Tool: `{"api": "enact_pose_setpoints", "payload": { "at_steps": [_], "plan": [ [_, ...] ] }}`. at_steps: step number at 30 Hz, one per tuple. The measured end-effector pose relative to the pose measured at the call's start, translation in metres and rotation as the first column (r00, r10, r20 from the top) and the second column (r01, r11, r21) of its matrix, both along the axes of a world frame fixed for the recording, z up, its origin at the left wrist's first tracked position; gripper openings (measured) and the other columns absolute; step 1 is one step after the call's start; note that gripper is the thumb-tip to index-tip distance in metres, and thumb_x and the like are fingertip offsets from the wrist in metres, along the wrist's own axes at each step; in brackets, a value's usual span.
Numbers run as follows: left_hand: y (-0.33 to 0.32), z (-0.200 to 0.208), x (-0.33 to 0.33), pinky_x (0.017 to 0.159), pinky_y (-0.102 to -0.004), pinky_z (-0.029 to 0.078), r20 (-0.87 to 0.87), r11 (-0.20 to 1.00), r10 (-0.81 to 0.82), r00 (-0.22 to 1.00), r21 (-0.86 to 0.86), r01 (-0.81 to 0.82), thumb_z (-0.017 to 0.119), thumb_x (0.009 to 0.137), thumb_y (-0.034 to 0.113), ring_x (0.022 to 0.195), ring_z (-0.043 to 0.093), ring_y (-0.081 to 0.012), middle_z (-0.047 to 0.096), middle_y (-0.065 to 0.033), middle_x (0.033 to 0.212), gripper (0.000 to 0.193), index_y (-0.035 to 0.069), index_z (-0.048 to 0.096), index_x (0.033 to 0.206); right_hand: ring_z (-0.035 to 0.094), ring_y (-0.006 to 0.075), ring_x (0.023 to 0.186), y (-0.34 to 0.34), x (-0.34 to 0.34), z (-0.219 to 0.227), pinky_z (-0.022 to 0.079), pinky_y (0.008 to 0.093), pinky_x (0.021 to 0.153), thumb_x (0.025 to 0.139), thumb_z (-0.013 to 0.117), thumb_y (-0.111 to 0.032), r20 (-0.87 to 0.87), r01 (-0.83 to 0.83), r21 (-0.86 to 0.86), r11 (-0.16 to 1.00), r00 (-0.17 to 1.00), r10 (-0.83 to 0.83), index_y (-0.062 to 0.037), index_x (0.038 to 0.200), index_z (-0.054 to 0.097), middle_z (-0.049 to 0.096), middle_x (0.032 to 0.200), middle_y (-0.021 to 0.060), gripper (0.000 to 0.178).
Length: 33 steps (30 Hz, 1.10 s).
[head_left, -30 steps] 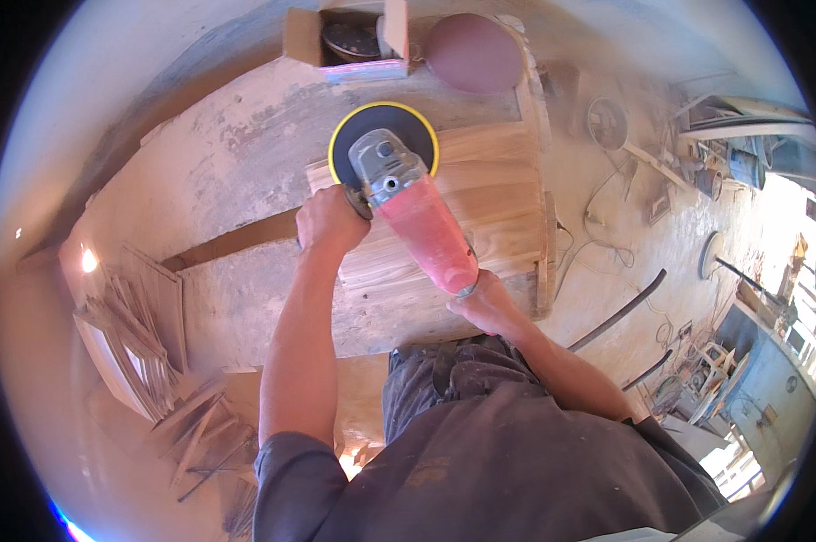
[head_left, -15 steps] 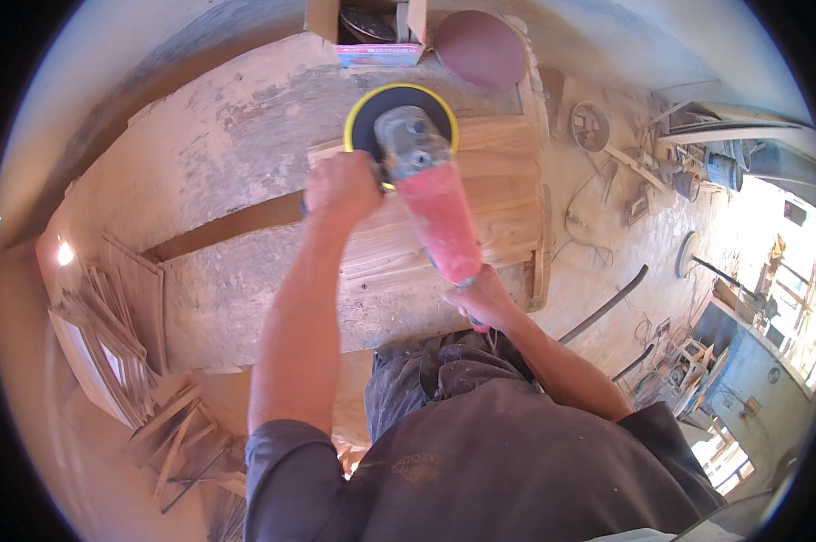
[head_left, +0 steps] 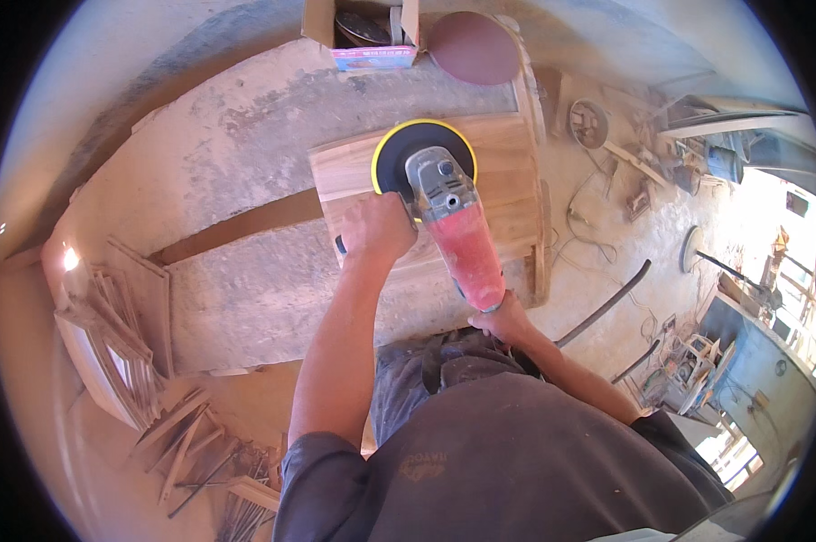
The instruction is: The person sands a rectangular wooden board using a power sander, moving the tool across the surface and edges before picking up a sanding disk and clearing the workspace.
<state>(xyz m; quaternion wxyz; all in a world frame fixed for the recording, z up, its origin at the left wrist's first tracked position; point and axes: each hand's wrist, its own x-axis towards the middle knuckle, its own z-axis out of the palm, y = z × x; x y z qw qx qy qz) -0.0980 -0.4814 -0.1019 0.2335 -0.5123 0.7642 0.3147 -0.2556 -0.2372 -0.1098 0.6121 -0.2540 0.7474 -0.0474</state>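
Observation:
Both my hands hold a red and grey power sander [head_left: 465,248] with a round black, yellow-rimmed pad [head_left: 391,163]. My left hand [head_left: 376,228] is wrapped round its side handle, whose dark end pokes out beside the fist. Closed on the rear of the body is my right hand [head_left: 505,321], close to my waist. The pad lies over a pale wooden panel [head_left: 503,226] on the workbench; whether it presses flat on the wood I cannot tell. Part of the panel is hidden beneath the tool and my left hand.
On the dusty workbench [head_left: 245,307], a long gap runs left of the panel. A cardboard box [head_left: 374,60] with discs and a brown round sanding disc [head_left: 474,47] sit at the far edge. Boards [head_left: 119,352] lean at left. A bucket [head_left: 589,124] and cables [head_left: 597,244] lie on the right floor.
The sander has moved toward me and to the right across the panel, both hands moving with it. More of the panel's far left corner shows now.

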Motion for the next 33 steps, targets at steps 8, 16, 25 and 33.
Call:
{"api": "enact_pose_setpoints", "payload": {
  "at_steps": [8, 16, 25, 33],
  "plan": [
    [-0.033, -0.023, 0.064, 0.085, -0.0488, 0.055, 0.091, 0.961, 0.237, 0.967, -0.168, -0.220, 0.073, 0.079, 0.025, 0.101, 0.070, -0.0375, 0.074, -0.0194, 0.105, 0.027, 0.009, 0.076, 0.100, 0.070, 0.0378, 0.088, -0.077, 0.017, -0.003, 0.055, 0.0459, 0.077, 0.079, 0.062, -0.016, 0.001, -0.260, -0.208, 0.943, 0.964, 0.266, 0.0021, 0.099, 0.067, 0.070, 0.091, 0.0251, 0.028],
    [-0.020, -0.006, -0.012, 0.089, -0.0466, 0.056, 0.163, 0.988, 0.100, 0.982, -0.135, -0.078, 0.073, 0.080, 0.031, 0.104, 0.070, -0.0363, 0.074, -0.0182, 0.106, 0.031, 0.009, 0.075, 0.102, 0.068, 0.0426, 0.099, -0.048, -0.021, -0.001, 0.055, 0.0476, 0.084, 0.078, 0.063, -0.018, 0.032, -0.198, -0.098, 0.975, 0.979, 0.202, 0.0012, 0.105, 0.069, 0.070, 0.102, 0.0275, 0.033],
    [0.046, 0.004, -0.164, 0.089, -0.0441, 0.057, -0.118, 0.975, -0.222, 0.968, -0.014, 0.222, 0.062, 0.087, 0.016, 0.106, 0.071, -0.0342, 0.074, -0.0179, 0.110, 0.025, 0.006, 0.077, 0.105, 0.058, 0.0101, 0.053, 0.090, -0.094, -0.011, 0.046, 0.0306, 0.048, 0.074, 0.077, -0.014, 0.052, 0.463, -0.034, 0.886, 0.886, -0.461, -0.0048, 0.083, 0.064, 0.063, 0.065, 0.0027, 0.018],
    [0.077, -0.002, -0.115, 0.089, -0.0458, 0.056, -0.040, 0.986, -0.131, 0.991, 0.097, 0.135, 0.068, 0.084, 0.022, 0.103, 0.071, -0.0368, 0.073, -0.0205, 0.106, 0.026, 0.005, 0.076, 0.102, 0.064, 0.0163, 0.062, 0.109, -0.061, -0.001, 0.051, 0.0340, 0.057, 0.073, 0.075, -0.013, 0.059, 0.394, -0.014, 0.919, 0.918, -0.392, -0.0012, 0.093, 0.066, 0.067, 0.073, 0.0058, 0.025]
  ]
}}
